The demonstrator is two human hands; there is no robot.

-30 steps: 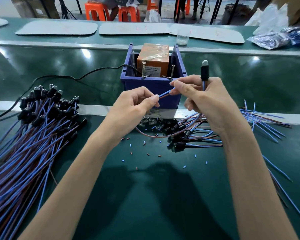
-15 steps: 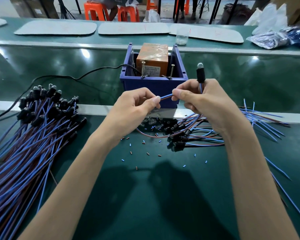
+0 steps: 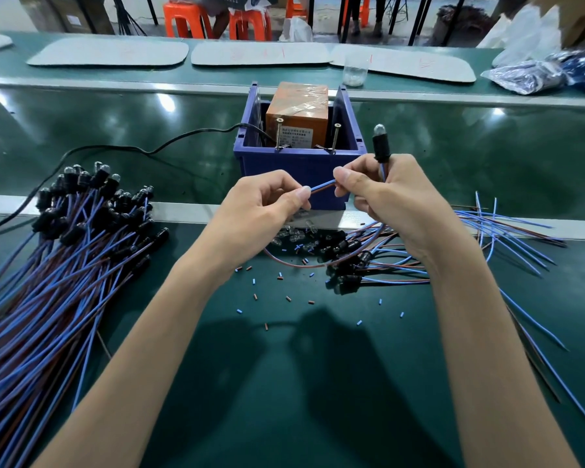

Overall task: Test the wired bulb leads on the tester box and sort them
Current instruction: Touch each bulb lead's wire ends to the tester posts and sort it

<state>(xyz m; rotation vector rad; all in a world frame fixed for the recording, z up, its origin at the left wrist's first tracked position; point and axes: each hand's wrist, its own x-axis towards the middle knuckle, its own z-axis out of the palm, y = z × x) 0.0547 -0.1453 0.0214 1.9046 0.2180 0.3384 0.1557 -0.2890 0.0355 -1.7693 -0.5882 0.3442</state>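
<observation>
The left hand (image 3: 260,214) and right hand (image 3: 395,201) are pinching one wired bulb lead (image 3: 381,146). One blue bin (image 3: 284,160) is holding one orange tester box (image 3: 296,103) bearing two screws (image 3: 279,133); three grey mats (image 3: 108,57) are lying behind.

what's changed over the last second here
Little: the right hand has shifted its upright bulb lead slightly leftward, toward the tester box. Nothing was taken up or let go. The left hand still pinches that lead's wire ends; the box and the large lead pile lie as before.
</observation>
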